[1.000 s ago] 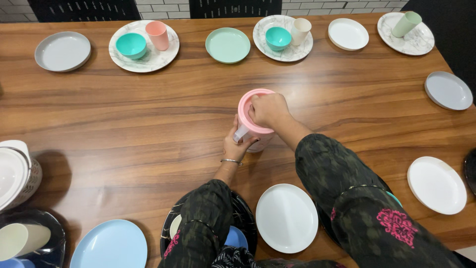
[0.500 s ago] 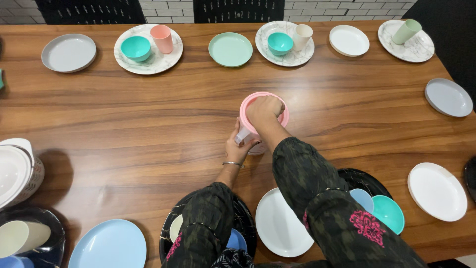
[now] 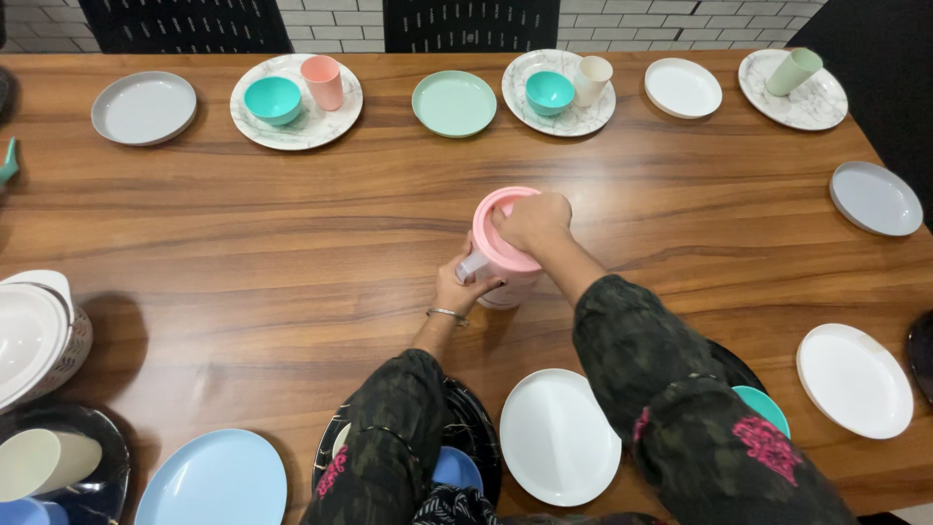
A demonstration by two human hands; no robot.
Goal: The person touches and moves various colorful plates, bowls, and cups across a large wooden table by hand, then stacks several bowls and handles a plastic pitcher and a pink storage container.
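Head view: both hands on a pink jug at mid-bench.

The pink lidded jug (image 3: 505, 251) stands on the wooden bench (image 3: 243, 243), just beyond the white plate (image 3: 559, 437). The left hand (image 3: 465, 287) has its grip closed round the jug's handle; the right hand (image 3: 533, 220) has its grip curled over the lid. A hard press or twist on top could tip the jug, spilling whatever it holds.

Wooden table (image 3: 243, 243). Far edge: grey plate (image 3: 144, 107), marbled plate (image 3: 296, 89) carrying teal bowl (image 3: 271, 99) and pink cup (image 3: 323, 82), mint plate (image 3: 454, 103). Near edge: white plate (image 3: 559, 437), light blue plate (image 3: 212, 479). Right side: another white plate (image 3: 853, 380).
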